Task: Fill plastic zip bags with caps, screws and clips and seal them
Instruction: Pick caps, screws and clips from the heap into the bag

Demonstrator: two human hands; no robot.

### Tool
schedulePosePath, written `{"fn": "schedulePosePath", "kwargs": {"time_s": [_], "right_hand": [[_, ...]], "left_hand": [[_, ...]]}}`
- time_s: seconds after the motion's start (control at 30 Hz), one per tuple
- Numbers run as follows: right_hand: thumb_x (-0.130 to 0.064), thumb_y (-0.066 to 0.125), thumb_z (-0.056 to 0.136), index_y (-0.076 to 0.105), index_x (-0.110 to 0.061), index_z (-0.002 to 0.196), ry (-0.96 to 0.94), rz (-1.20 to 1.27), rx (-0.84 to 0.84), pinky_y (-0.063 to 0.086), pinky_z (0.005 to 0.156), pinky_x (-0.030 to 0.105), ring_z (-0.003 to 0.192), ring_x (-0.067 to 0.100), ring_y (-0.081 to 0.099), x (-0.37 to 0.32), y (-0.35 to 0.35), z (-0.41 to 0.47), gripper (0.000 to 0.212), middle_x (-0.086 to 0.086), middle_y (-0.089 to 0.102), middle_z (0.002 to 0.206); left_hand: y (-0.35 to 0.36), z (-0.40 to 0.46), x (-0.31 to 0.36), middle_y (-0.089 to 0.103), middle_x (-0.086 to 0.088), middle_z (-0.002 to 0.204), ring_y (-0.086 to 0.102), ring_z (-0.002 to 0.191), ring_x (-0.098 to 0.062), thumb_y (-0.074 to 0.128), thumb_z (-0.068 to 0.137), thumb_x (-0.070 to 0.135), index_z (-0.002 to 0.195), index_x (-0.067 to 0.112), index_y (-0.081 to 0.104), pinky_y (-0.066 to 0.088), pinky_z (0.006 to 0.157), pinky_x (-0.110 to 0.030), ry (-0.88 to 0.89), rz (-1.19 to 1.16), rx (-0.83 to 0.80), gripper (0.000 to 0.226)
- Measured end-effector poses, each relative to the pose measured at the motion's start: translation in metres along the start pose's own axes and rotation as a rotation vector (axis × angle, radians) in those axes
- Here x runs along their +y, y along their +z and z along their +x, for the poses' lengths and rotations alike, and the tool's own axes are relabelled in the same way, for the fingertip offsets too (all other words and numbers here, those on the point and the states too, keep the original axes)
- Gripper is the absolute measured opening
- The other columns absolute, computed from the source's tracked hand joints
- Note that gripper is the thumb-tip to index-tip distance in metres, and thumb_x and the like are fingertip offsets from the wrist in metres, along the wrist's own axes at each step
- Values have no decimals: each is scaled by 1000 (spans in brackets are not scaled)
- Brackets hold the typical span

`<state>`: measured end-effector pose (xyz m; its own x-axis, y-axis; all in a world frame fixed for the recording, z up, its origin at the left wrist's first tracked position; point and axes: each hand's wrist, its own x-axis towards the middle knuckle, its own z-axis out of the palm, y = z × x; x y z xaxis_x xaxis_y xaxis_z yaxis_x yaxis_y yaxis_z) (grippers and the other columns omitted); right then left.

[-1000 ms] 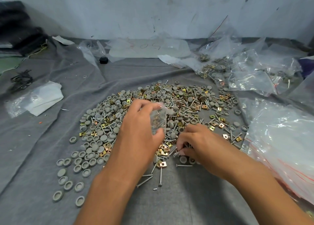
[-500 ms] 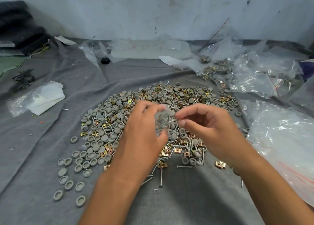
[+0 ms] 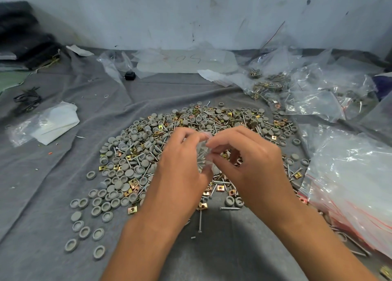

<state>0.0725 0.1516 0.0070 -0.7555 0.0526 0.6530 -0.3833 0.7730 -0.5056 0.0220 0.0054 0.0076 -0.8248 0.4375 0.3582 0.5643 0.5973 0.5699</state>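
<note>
A small clear zip bag (image 3: pixel 203 153) with screws inside is held up between both hands above a heap of parts. My left hand (image 3: pixel 180 166) grips the bag's left side with curled fingers. My right hand (image 3: pixel 250 159) pinches the bag's top edge with thumb and fingertips. Beneath them, on a grey cloth (image 3: pixel 63 174), lies the heap: grey round caps (image 3: pixel 118 174), silver screws (image 3: pixel 230 208) and brass-coloured clips (image 3: pixel 220 188). The bag's lower part is hidden behind my fingers.
Filled and empty clear plastic bags (image 3: pixel 350 174) pile up on the right and back right (image 3: pixel 297 89). A white folded sheet in plastic (image 3: pixel 53 124) lies at left. A small black object (image 3: pixel 130 75) and a large flat bag (image 3: pixel 186 61) sit near the wall.
My right hand rose from the heap to the bag, and now pinches the bag's top edge. My left hand kept holding the bag in about the same place.
</note>
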Motion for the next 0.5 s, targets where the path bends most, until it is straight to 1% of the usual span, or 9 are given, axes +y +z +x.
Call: {"fn": "schedulePosePath", "kwargs": {"time_s": [0.03,0.1,0.13,0.17,0.23,0.27,0.33,0.4,0.5], "right_hand": [[-4,83,80,73,-13,96,12,5,14,50,72,14,85,3,64,1,-1,1,21,-6,68,95],[-7,80,82,72,-16,93,61,-9,34,48,70,12,84,2,64,7,-6,2,17,-10,66,91],[-9,78,83,71,-20,93,110,-20,17,47,70,10,84,2,63,12,-9,2,16,-13,65,90],[-11,77,84,69,-25,92,180,-36,-43,46,70,10,84,1,62,17,-12,1,18,-17,64,89],[-20,78,86,65,-37,90,323,-110,-299,46,69,11,82,-1,60,26,-15,-3,22,-20,62,87],[-26,78,87,63,-39,91,348,-166,-442,46,71,13,82,-1,59,28,-14,-7,21,-21,60,88],[-34,76,88,63,-41,102,331,-263,-628,52,80,26,92,3,57,28,-8,-13,19,-21,58,97],[-37,72,91,63,-38,112,290,-345,-650,53,85,35,102,9,56,23,-1,-15,23,-18,58,105],[-36,67,92,59,-35,112,263,-432,-640,52,79,35,107,13,53,19,4,-14,22,-16,60,105]], "left_hand": [[0,0,0,40,24,113,49,95,5,78,83,24,130,31,58,38,74,-6,-3,-3,-1,52],[-1,-1,-1,39,25,111,45,101,16,79,82,24,130,30,57,43,74,-7,-6,-11,10,52],[-2,-1,-2,39,25,110,42,105,20,79,82,23,129,31,57,47,75,-9,-7,-16,16,52],[-3,-1,-3,39,26,110,41,107,21,79,82,23,128,32,57,49,75,-11,-9,-20,20,51],[-4,-1,-4,39,27,109,40,107,22,79,82,23,126,35,56,47,73,-10,-11,-24,27,51],[-4,-1,-4,39,27,108,40,106,22,79,82,22,126,35,56,46,72,-9,-10,-23,28,51],[-3,0,-3,39,27,109,41,106,21,79,82,22,124,37,55,49,70,-11,-12,-20,25,51],[-2,0,-3,39,26,109,42,106,19,79,82,21,123,37,55,53,69,-15,-14,-17,23,50],[-2,0,-3,39,25,109,45,102,17,79,82,21,123,36,56,50,65,-12,-14,-11,18,49]]}}
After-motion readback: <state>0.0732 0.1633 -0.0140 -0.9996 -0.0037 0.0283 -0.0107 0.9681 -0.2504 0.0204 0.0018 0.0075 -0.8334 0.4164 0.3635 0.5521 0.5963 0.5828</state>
